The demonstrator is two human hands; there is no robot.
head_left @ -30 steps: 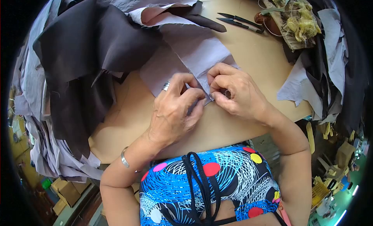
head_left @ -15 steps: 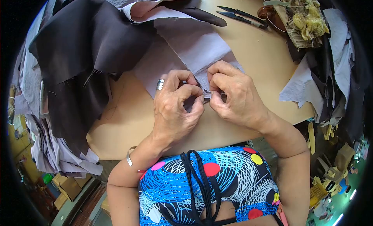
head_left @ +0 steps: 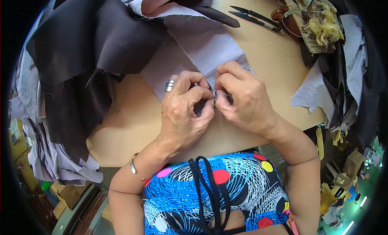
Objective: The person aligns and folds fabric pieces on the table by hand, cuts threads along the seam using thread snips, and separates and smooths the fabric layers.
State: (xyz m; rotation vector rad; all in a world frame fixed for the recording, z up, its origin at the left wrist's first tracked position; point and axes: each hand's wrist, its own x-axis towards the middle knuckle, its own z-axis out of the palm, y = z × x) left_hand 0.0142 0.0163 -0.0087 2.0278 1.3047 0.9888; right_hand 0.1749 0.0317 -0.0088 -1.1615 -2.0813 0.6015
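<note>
A pale mauve piece of fabric (head_left: 214,41) with a seam line down its middle lies on the table, its near edge gathered between my hands. My left hand (head_left: 186,103), with a silver ring on one finger, pinches that edge between thumb and forefinger. Right beside it, my right hand (head_left: 244,99) pinches the same edge, and the fingertips of both hands nearly meet. The exact bit of cloth between the fingertips is mostly hidden.
Dark brown cloth (head_left: 97,37) is heaped at the left and hangs over the table edge. Black thread snips (head_left: 254,19) lie at the back, near a brown object (head_left: 286,23) and a bundle with yellow scraps (head_left: 317,25). More fabric pieces (head_left: 311,87) hang at the right of the tan table (head_left: 133,134).
My right fingertips have shifted slightly left, closer to my left fingertips, so less of the cloth edge shows between them. Both hands keep their pinch.
</note>
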